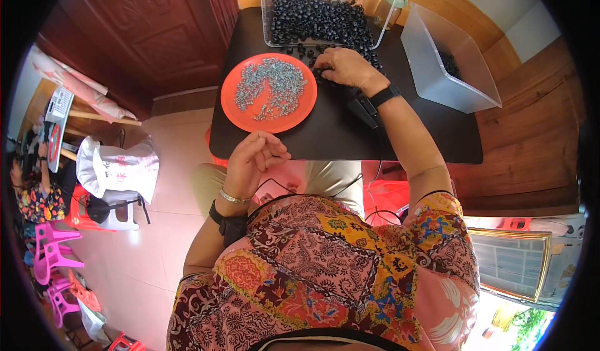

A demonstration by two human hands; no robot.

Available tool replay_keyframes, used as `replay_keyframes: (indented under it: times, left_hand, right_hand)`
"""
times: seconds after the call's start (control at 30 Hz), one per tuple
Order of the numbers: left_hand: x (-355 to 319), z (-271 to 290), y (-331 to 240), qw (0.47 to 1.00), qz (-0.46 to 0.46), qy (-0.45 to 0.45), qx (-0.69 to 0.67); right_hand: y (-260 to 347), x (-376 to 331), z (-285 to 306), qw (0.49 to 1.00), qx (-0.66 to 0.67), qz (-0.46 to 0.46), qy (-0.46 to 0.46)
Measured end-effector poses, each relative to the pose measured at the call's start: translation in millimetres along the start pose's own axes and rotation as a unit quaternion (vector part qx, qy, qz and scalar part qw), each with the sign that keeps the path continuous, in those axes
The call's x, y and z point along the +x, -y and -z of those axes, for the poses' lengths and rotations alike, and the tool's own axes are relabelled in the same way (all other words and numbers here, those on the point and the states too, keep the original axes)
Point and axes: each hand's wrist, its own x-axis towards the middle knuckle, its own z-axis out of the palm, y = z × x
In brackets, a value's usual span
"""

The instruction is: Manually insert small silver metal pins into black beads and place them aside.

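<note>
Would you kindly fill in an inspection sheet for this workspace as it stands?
Surface: small black table, mostly covered.
Job's things: orange plate of small silvery metal parts; clear bin spilling black rings; grey tub with a few rings.
Clutter: nothing seen.
Hands: right hand rests on the loose rings; left hand curled at the table edge, contents hidden.
Cables: thin black wire across the lap.
Surroundings: wooden door, tiled floor, pink chairs.

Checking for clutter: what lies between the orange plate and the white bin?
In the head view, the right hand on loose black rings, between orange plate and white bin.
</note>
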Motion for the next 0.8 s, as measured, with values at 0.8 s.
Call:
replay_keyframes:
  times: [0.8]
  left_hand:
    - [2,-31,-32,0.999,0.012,0.024,0.047]
  right_hand:
    - [127,-47,19,0.761,0.643,0.01,-0.088]
